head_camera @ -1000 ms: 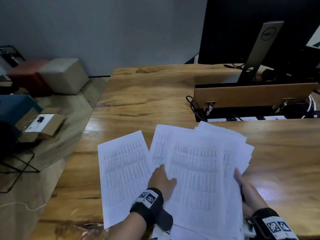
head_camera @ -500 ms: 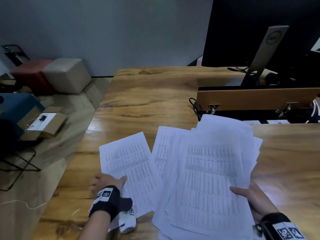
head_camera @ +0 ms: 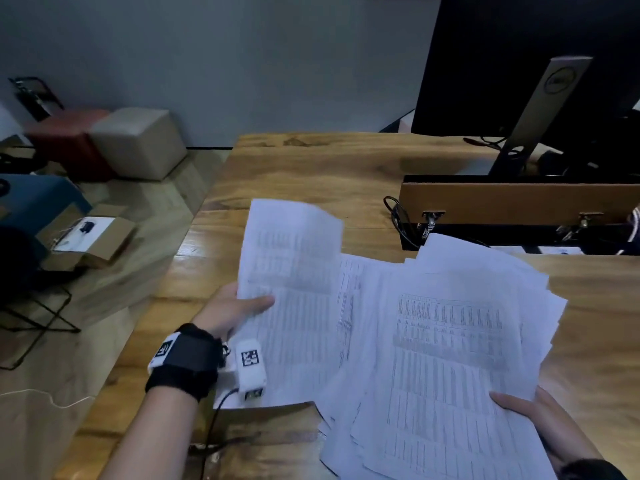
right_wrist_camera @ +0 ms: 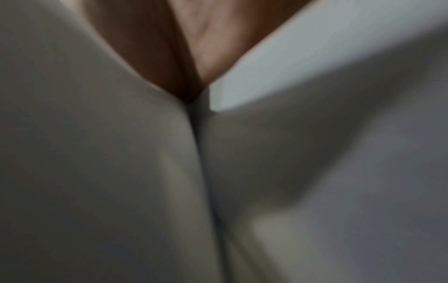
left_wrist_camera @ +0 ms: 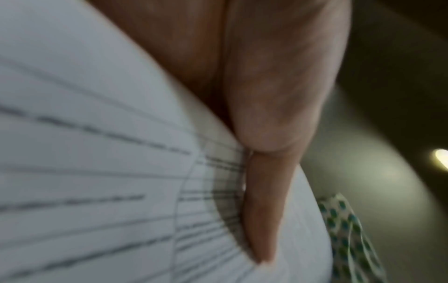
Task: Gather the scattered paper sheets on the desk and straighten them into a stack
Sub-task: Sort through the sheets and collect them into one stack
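Both hands grasping paper above the table.

Our left hand [head_camera: 232,311] pinches a single printed sheet [head_camera: 292,296] at its left edge, thumb on top, the sheet's far end lifted and curling. Our right hand [head_camera: 540,420] grips the fanned, uneven stack of sheets [head_camera: 450,358] at its near right edge, thumb over the top page. Sheet and stack overlap in the middle of the wooden table [head_camera: 311,168]. Beyond them stand a monitor stand [head_camera: 540,109] and a wooden divider [head_camera: 519,202].

Bare desk [head_camera: 311,168] lies beyond the sheets [head_camera: 433,341] — raised wooden panel [head_camera: 519,202] blocks far right.
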`<state>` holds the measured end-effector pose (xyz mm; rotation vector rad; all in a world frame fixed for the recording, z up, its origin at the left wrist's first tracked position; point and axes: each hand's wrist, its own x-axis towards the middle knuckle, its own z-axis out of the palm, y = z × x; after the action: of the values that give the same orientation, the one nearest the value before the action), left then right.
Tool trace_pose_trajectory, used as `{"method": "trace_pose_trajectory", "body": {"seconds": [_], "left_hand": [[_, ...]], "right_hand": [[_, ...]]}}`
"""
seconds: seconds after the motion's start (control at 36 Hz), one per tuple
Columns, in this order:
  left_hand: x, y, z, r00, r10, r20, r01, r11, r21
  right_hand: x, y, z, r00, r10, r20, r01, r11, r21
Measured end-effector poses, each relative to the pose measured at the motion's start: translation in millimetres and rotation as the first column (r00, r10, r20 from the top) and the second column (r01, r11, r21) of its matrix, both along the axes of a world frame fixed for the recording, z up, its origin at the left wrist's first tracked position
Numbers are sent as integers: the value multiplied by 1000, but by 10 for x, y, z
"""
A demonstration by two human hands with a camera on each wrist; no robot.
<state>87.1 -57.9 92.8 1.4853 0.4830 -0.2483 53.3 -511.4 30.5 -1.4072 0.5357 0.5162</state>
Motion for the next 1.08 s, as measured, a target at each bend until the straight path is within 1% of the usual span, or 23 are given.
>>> {"method": "trace_pose_trajectory", "body": {"seconds": [0.03, 0.06, 0.14, 0.19, 0.25, 0.31, 0.33, 0.36, 0.39, 0.42, 0.44, 0.47, 0.53, 0.56, 0.61, 0.67, 0.72, 0.81, 0.83, 0.92, 0.94, 1.03, 1.08], "left_hand": [[52, -17, 22, 999, -34, -7, 33, 998, -59], [106, -38, 15, 999, -48, -22, 46, 995, -88], [276, -141, -80, 995, -91, -51, 86, 992, -97], [384, -256, -188, 991, -104, -84, 102, 994, -25], [482, -377, -384, 985, -91, -147, 105, 990, 90], [574, -475, -665, 965, -108, -241, 169, 953, 251], [611, -529, -785, 947, -125, -295, 232, 903, 362], [633, -595, -882, 927, -135, -350, 300, 827, 476], [631, -682, -911, 906, -122, -405, 359, 727, 585], [604, -776, -906, 901, -93, -424, 382, 634, 672], [581, -861, -908, 905, -60, -421, 375, 578, 725], [562, -951, -920, 911, -34, -410, 360, 551, 753], [533, -1099, -960, 909, 26, -415, 334, 547, 767], [531, -1141, -1006, 903, 51, -427, 329, 558, 762], [515, -1219, -1068, 895, 90, -437, 299, 607, 736], [508, -1232, -1113, 907, 116, -405, 240, 650, 721], [509, -1165, -1137, 919, 93, -384, 230, 666, 710], [494, -1005, -1122, 923, 29, -384, 241, 733, 637], [491, -968, -1119, 930, 42, -365, 224, 722, 654], [502, -978, -1123, 950, 91, -299, 186, 604, 775], [502, -1021, -1122, 949, 89, -303, 197, 582, 789], [484, -1192, -1091, 931, 64, -360, 265, 558, 786], [473, -1308, -1092, 922, 59, -382, 293, 539, 790]], "right_hand": [[-15, -34, 21, 1000, 3, 3, -3, 1000, 1], [-31, -65, 36, 1000, 6, 7, -6, 1000, -5], [-68, -133, 60, 1000, 11, 17, -10, 999, -35], [-95, -163, 91, 1000, 4, 31, -3, 999, -35], [-108, -185, 110, 999, -1, 40, 3, 999, -53], [-119, -199, 119, 999, 5, 48, -1, 997, -74], [-119, -209, 115, 999, 8, 50, -4, 997, -80], [-120, -215, 116, 999, 14, 52, -9, 996, -85], [-118, -222, 110, 999, 11, 52, -6, 996, -89], [-123, -212, 116, 999, 10, 52, -5, 997, -82], [-123, -215, 108, 999, 4, 47, 0, 997, -74], [-118, -210, 100, 999, 3, 43, 0, 998, -66], [-114, -194, 85, 999, 12, 39, -10, 999, -53], [-111, -182, 77, 999, 12, 40, -10, 999, -51], [-108, -163, 59, 999, 11, 41, -8, 998, -68], [-107, -139, 47, 999, 5, 31, -2, 997, -80], [-101, -124, 31, 1000, 1, 20, 1, 996, -94], [-91, -112, -13, 1000, -10, -11, 9, 995, -98], [-92, -103, -12, 1000, -7, -15, 6, 995, -97], [-76, -85, -44, 1000, -8, -29, 5, 997, -83], [-78, -78, -46, 1000, -9, -27, 7, 997, -80], [-79, -89, -102, 1000, 12, -15, -13, 998, -60], [-83, -51, -67, 1000, 30, 0, -30, 999, -37]]}}
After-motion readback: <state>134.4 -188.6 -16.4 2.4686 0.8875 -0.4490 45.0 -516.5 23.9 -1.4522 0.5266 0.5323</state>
